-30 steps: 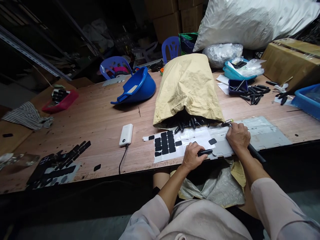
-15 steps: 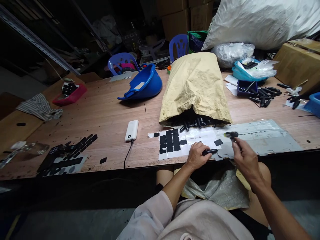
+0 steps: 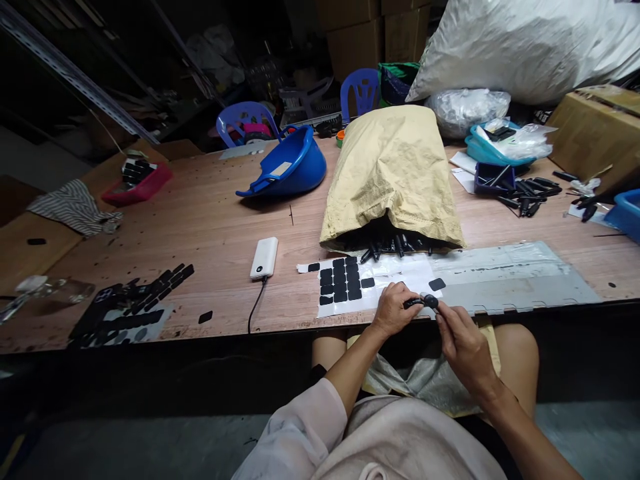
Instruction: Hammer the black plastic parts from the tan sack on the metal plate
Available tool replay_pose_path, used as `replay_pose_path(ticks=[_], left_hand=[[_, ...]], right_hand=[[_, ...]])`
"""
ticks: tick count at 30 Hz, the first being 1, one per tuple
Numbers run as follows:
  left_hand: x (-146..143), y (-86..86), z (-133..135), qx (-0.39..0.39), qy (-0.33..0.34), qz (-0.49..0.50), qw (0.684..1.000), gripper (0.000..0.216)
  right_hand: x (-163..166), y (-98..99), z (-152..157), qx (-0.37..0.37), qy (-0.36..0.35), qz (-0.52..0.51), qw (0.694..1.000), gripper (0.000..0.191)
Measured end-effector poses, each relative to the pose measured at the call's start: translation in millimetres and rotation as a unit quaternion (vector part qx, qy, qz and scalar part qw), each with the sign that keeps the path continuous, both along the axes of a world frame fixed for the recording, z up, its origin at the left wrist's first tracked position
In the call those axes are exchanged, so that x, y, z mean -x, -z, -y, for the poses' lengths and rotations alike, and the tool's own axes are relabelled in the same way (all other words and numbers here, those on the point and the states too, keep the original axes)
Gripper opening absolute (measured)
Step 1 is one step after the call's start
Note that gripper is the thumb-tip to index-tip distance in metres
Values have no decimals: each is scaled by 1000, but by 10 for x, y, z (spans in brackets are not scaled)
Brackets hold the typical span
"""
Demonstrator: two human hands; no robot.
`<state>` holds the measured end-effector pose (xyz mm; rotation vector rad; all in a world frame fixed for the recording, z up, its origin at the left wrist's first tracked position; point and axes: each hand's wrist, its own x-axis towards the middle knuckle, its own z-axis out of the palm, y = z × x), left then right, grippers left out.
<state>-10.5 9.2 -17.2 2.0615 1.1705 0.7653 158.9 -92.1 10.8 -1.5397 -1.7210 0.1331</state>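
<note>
My left hand is closed on a short black cylindrical piece at the table's front edge. In my right hand is a black tool with a rounded head, pinched between the fingers. Its head meets the right end of the cylindrical piece; whether they are joined I cannot tell. Under and left of my hands lies a white sheet with rows of black rounded-square stickers. One loose black sticker sits just beyond the tool. Behind the sheet, black handle-like pieces spill from an open yellow sack.
A white power bank with a cable lies left of the sheet. Behind it rests a blue basin. A grey board covers the front right. Farther right are black pieces, a small dark tray and a cardboard box.
My right hand has moved left with the black tool, bringing its head against the end of the piece in my left hand. My left hand has stayed almost in place.
</note>
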Motion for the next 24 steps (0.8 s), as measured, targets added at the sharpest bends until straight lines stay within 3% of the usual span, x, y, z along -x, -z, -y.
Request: replay_pose_path(ticks=[16, 20, 24], left_hand=[[-16, -11, 9, -3, -9, 4, 1000, 16], [-24, -1, 14, -8, -13, 6, 1000, 17], [-40, -12, 32, -26, -13, -4, 1000, 18]], right_hand=[[-165, -29, -72, 15, 46, 1, 999, 34], [-460, -188, -278, 14, 137, 59, 989, 39], [-907, -179, -651, 96, 249, 162, 950, 37]])
